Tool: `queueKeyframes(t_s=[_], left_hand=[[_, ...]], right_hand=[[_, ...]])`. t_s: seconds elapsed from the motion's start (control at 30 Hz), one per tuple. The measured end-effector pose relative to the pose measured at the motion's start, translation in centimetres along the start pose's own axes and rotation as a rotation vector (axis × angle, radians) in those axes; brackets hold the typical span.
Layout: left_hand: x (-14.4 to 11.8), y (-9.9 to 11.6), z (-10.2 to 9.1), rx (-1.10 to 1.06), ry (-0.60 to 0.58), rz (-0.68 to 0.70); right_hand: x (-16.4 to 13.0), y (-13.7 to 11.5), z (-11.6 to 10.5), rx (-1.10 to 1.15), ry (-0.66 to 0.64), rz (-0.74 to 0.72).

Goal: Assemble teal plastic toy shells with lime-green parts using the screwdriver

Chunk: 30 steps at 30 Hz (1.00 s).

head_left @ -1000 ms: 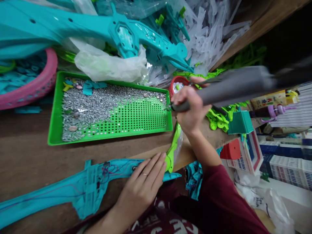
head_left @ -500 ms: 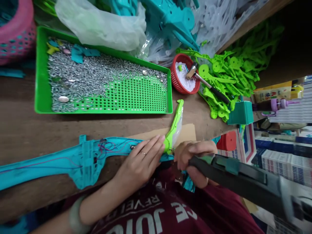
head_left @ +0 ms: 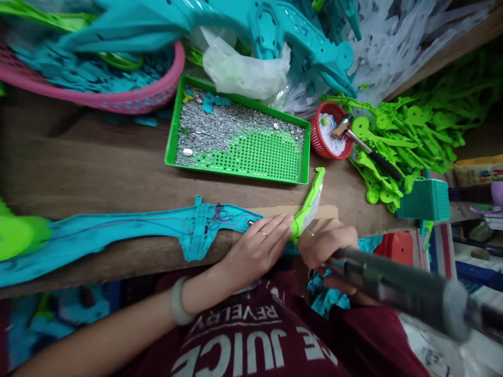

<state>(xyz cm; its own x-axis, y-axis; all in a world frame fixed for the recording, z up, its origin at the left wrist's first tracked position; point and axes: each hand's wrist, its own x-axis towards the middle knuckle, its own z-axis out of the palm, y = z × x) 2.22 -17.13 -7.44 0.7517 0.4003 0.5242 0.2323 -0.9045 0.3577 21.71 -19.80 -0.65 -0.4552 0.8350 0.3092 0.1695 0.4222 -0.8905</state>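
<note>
My left hand (head_left: 263,244) lies flat, fingers stretched together, across the end of a long turquoise plastic shell (head_left: 145,226) with thin wires inside. Its fingertips touch a lime-green curved plastic arm (head_left: 307,209) with a translucent strip along it. Beside that joint, my right hand (head_left: 328,243) is closed around a dark electric screwdriver (head_left: 396,288). The tool's tip is hidden behind the fingers. Under the joint lies a piece of cardboard (head_left: 328,211). A round lime-green part (head_left: 18,235) is at the shell's left end.
Behind the shell stands a green perforated tray (head_left: 239,170) of small screws. A red basket (head_left: 321,139) holds white pieces, with a hammer (head_left: 367,146) across it. Lime-green parts (head_left: 416,136) are heaped right; a pink basket (head_left: 129,102) of turquoise pieces sits at back left.
The view has shifted left and back, showing more of the shell and pink basket. My left hand stays on the joint; my right hand still holds the electric screwdriver beside it, its wrist turned slightly.
</note>
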Motion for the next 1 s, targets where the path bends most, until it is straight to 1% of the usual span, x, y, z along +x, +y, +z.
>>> queueKeyframes(t_s=[0.03,0.07,0.1,0.13,0.2,0.23,0.27,0.3,0.33,0.37,0.4,0.43,0.47,0.5,0.53,0.57,0.6,0.67,0.7,0.73,0.77,0.8,0.83,0.87,0.9,1.0], left_hand=[[0.2,0.2,0.1,0.009,-0.007,-0.001],[0.3,0.4,0.0,0.019,-0.017,-0.005],[0.5,0.6,-0.2,0.026,-0.033,-0.016],[0.6,0.7,-0.7,0.027,-0.054,-0.032],[0.3,0.6,-2.4,0.014,-0.054,-0.070],[0.0,0.4,-3.6,0.014,-0.031,-0.101],[-0.5,-0.1,-4.9,0.025,0.001,-0.136],[-1.1,-0.8,-6.1,0.053,0.036,-0.180],[-1.7,-1.6,-7.3,0.096,0.056,-0.226],[-2.3,-2.4,-8.2,0.136,0.052,-0.261],[-2.9,-3.1,-8.9,0.171,0.036,-0.278],[-3.4,-3.7,-9.2,0.198,0.020,-0.276],[-4.0,-4.0,-9.3,0.217,0.007,-0.262],[-4.4,-4.2,-9.2,0.230,0.003,-0.244],[-4.8,-4.1,-8.9,0.236,0.005,-0.224],[-5.1,-4.0,-8.5,0.235,0.011,-0.207],[-5.4,-3.9,-8.0,0.228,0.016,-0.195],[-5.8,-3.6,-7.3,0.207,0.020,-0.186],[-5.9,-3.5,-7.0,0.199,0.022,-0.193],[-6.1,-3.4,-6.8,0.194,0.023,-0.209],[-6.2,-3.4,-6.7,0.192,0.025,-0.228],[-6.3,-3.3,-6.6,0.191,0.031,-0.245],[-6.3,-3.2,-6.5,0.191,0.040,-0.256],[-6.4,-3.1,-6.5,0.193,0.051,-0.264],[-6.4,-3.0,-6.5,0.199,0.064,-0.268],[-6.2,-2.8,-6.5,0.211,0.096,-0.281]], right_hand=[[0.7,-0.3,-0.6,0.105,0.059,-0.012],[1.5,-0.4,-1.1,0.191,0.152,-0.026],[2.3,-0.5,-1.6,0.236,0.265,-0.042],[3.1,-0.3,-2.0,0.229,0.381,-0.044],[4.5,0.4,-2.9,0.136,0.596,0.003],[4.9,0.9,-3.3,0.084,0.667,0.044],[5.1,1.3,-3.7,0.039,0.706,0.091],[5.1,1.6,-4.1,-0.005,0.716,0.137],[4.9,1.7,-4.3,-0.069,0.723,0.170],[4.6,1.5,-4.2,-0.168,0.757,0.182],[4.2,1.0,-3.9,-0.309,0.832,0.167],[3.9,0.2,-3.3,-0.483,0.950,0.112],[3.7,-0.7,-2.4,-0.667,1.088,0.020],[3.6,-1.6,-1.3,-0.833,1.191,-0.082],[3.7,-2.5,-0.1,-0.954,1.207,-0.155],[4.1,-3.1,1.1,-1.009,1.084,-0.166],[4.6,-3.3,2.2,-1.005,0.868,-0.135],[6.4,-2.8,3.7,-0.892,0.326,0.005],[7.3,-2.0,4.1,-0.833,0.095,0.067],[8.3,-1.1,4.3,-0.796,-0.082,0.110],[9.0,-0.1,4.4,-0.781,-0.211,0.139],[9.6,0.8,4.5,-0.776,-0.306,0.163],[9.9,1.5,4.6,-0.773,-0.369,0.181],[10.1,2.0,4.7,-0.769,-0.398,0.191],[10.0,2.2,4.8,-0.768,-0.395,0.201],[9.5,2.2,5.3,-0.770,-0.306,0.256]])
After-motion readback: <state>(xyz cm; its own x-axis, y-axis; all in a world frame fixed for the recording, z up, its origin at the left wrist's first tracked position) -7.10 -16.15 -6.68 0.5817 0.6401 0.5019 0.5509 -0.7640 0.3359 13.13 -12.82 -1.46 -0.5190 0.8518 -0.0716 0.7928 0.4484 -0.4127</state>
